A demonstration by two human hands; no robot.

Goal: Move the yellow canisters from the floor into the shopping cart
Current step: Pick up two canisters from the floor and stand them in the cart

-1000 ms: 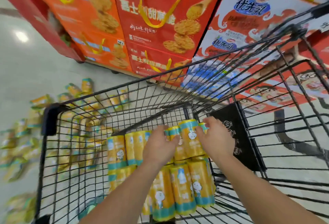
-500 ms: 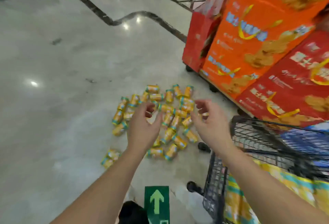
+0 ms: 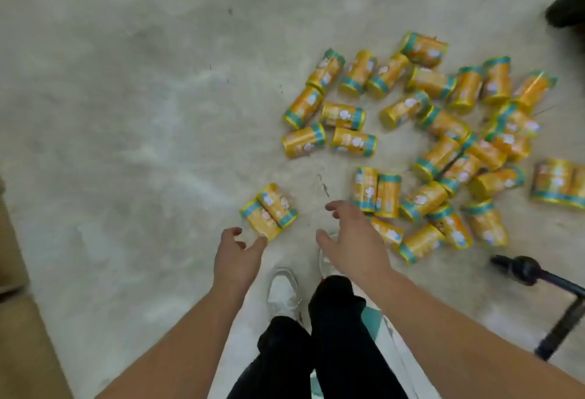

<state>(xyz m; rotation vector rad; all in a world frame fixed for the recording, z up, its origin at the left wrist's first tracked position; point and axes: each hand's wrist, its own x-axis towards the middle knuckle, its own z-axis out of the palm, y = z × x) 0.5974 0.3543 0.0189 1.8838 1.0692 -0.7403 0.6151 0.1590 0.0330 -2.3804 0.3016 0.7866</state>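
Left hand (image 3: 237,259): fingers spread and loosely bent, holding nothing, at the near corner of a pair of yellow canisters (image 3: 269,210). Whether it touches them cannot be told.

The pair lies on its side on the pale floor (image 3: 126,113), the two canisters touching side by side.

Right hand (image 3: 351,240): also spread and empty, just right of the pair, over the near edge of the main scatter of yellow canisters (image 3: 443,132).

The scatter lies right of and beyond the pair. All are on their sides, many touching.

White shoe (image 3: 281,291) and black trousers (image 3: 332,335): nearer than the pair.

Shopping cart (image 3: 522,268): only a black wheel and bar show, well right of the pair.
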